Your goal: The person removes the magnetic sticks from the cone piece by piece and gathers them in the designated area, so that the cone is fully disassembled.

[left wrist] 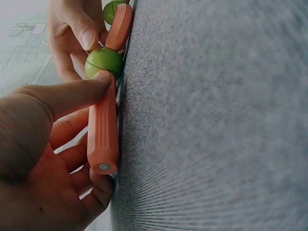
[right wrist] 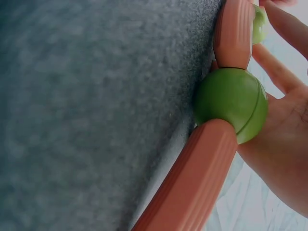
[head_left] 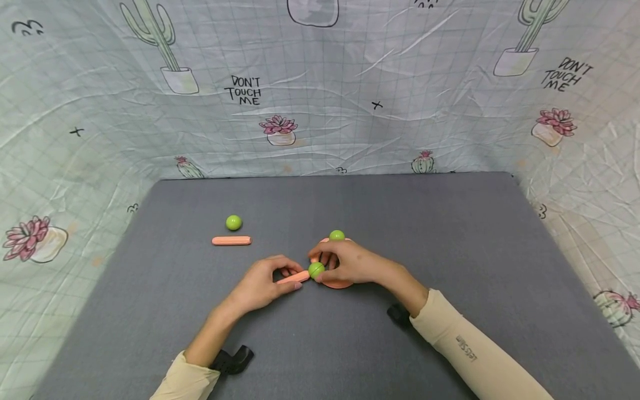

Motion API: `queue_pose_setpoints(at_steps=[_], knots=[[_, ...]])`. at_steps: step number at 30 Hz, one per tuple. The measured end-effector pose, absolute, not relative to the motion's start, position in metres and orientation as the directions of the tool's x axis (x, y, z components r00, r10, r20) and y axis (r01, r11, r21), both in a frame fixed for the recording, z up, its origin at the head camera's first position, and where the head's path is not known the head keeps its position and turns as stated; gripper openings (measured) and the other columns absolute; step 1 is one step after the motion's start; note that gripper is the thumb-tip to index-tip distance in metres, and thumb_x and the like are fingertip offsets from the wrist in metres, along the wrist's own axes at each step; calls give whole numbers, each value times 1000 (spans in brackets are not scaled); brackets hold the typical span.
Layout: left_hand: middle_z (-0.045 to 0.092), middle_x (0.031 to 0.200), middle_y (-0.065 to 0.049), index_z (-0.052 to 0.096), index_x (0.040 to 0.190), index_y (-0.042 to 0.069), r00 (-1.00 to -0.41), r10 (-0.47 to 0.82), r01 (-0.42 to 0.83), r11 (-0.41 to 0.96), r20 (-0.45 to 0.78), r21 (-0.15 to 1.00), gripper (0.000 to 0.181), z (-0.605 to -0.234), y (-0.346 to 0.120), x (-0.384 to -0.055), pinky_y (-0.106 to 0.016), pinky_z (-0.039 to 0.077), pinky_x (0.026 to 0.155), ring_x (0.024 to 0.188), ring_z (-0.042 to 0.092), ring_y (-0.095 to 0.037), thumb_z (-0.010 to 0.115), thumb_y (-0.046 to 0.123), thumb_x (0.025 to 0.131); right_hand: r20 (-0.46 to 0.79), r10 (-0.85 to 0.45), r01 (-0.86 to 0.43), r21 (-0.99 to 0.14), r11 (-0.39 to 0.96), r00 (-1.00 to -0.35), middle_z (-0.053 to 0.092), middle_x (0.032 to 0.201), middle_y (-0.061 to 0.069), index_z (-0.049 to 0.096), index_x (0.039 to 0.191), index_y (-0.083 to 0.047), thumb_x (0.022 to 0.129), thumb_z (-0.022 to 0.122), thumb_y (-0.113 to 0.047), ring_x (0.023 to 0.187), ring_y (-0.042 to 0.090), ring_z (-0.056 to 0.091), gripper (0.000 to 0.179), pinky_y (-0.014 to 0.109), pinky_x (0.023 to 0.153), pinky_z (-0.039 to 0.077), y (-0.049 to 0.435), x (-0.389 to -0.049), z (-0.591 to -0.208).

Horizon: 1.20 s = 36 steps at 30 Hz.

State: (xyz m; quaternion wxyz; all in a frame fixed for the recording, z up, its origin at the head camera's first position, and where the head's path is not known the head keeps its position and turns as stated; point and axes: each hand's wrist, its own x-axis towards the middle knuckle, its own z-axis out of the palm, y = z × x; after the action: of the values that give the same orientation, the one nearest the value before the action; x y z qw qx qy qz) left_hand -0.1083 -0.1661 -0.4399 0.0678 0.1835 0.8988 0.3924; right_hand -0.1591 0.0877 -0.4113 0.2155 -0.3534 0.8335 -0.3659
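Observation:
My left hand (head_left: 267, 283) pinches a ridged orange magnetic rod (left wrist: 102, 130), thumb along its top. A small metal disc shows in the rod's near end. Its far end meets a green ball (head_left: 316, 270), which is grooved around its middle. The right hand (head_left: 352, 264) holds this ball with thumb and curled fingers. Beneath that hand lie curved orange pieces (head_left: 337, 285), partly hidden by it. A second green ball (head_left: 337, 235) sits just beyond the right hand. In the right wrist view, orange rods meet the grooved ball (right wrist: 231, 103) on two sides.
A loose green ball (head_left: 233, 223) and a straight orange rod (head_left: 231, 240) lie on the grey table (head_left: 425, 222), to the left and farther back. A cactus-printed cloth (head_left: 340, 66) hangs around the back and sides.

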Motion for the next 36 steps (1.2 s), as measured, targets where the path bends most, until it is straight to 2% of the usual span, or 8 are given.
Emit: queue_pose_setpoints(at_steps=[6,13,22,36], knots=[[72,93,8,79,106,21,-926,376,277,621,32,733,20,-441,-164,-107,-24,52,75,83,62,-3,86,23,87,-133,-745,-428,-747,508,-653,70,109,5,68,134,-6,92,81,-17,91,10,65,45,19,81,54,85,-159,-411],[71,94,8,79,107,23,-924,382,258,620,2,741,20,-444,-164,-104,-23,52,75,83,62,-4,85,26,88,-123,-753,-428,-759,491,-646,67,104,4,69,126,-7,91,82,-16,86,10,63,39,20,79,53,86,-157,-417],[71,92,8,79,106,24,-929,370,246,604,7,758,18,-443,-168,-104,-24,52,74,81,61,-4,85,24,89,-106,-763,-437,-766,471,-637,72,104,2,74,118,-13,91,82,-16,84,8,66,29,19,80,55,83,-158,-417],[71,91,10,79,104,26,-943,329,181,625,-46,759,17,-439,-166,-106,-24,51,72,79,61,-6,86,28,88,-115,-756,-422,-772,476,-644,70,110,2,74,119,-13,93,80,-16,87,6,63,27,20,83,54,88,-160,-417]])
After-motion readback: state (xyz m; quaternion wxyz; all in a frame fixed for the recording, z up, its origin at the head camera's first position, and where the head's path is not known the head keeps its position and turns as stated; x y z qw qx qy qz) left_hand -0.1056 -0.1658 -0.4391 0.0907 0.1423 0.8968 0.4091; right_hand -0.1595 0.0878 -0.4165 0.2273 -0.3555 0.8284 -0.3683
